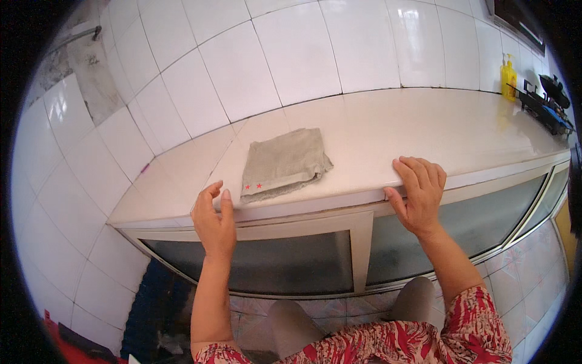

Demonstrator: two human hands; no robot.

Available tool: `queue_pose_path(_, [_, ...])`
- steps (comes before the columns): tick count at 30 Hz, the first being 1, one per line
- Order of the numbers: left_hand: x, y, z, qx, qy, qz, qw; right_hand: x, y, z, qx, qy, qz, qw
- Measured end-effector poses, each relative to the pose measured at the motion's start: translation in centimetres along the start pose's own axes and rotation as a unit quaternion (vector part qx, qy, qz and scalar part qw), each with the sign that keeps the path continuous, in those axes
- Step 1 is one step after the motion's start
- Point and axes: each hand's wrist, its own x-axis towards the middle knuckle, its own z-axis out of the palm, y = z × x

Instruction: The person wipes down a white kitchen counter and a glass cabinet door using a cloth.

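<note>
A folded grey-beige cloth (284,159) with two small red stars near its front edge lies flat on the pale countertop (370,133). Just left of the cloth's near corner, my left hand (214,219) is at the counter's front edge, thumb and fingers apart, holding nothing. Farther right, well clear of the cloth, my right hand (418,193) rests over the same edge. Its fingers lie on the top and its thumb is by the front rim, with nothing in its grasp.
Yellow pump bottles (508,77) stand at the counter's far right, beside a black gas stove (541,108). White tiled walls (291,54) rise behind and to the left. Below the counter are cabinet doors with dark glass panels (291,261). A small pinkish object (145,168) lies by the left wall.
</note>
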Motion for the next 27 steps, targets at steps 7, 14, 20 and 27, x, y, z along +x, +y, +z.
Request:
queue_pose_path(7, [6.0,9.6,3.6,-0.128,-0.099,0.197,0.967,-0.5,1.5,1.5,-0.002,0.104,-0.011,0.994])
queue_pose_path(14, [14.1,9.1,11.6,-0.032,-0.290,0.107,0.950,-1.0,1.9,2.1,-0.010,0.108,-0.015,0.994])
queue_pose_path(20, [14.9,9.4,14.7,0.089,-0.263,0.247,0.928,-1.1,2.2,1.8,-0.022,0.110,-0.022,0.993])
queue_pose_path(27, [15.0,9.9,13.6,0.039,-0.199,0.164,0.965,-1.1,2.0,2.0,-0.012,0.116,-0.020,0.993])
